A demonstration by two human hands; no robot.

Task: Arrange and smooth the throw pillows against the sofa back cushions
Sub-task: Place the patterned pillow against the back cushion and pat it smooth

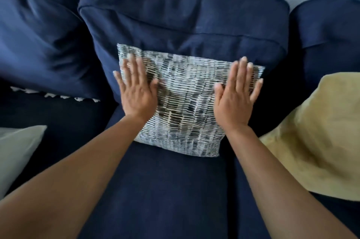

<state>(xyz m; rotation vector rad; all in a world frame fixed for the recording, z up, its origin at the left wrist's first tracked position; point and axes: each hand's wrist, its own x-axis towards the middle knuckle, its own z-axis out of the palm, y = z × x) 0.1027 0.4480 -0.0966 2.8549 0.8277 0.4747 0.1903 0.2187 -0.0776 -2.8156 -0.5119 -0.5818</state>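
The pillow (187, 102) with black and white marks leans on the middle back cushion (183, 16) and sits on the blue seat (165, 190). The left hand (137, 90) and right hand (236, 92) lie flat on it, fingers spread, one near each side. I think they push it back and flat. A yellow pillow (315, 137) waits at the right, a pale pillow (17, 151) at the left.

The navy sofa (167, 190) carries three throw pillows on its seat. The patterned pillow (183, 106) stands at centre, leaning against the middle back cushion (185, 16). The yellow pillow (319, 141) lies to the right, the pale pillow (17, 151) at the left edge.
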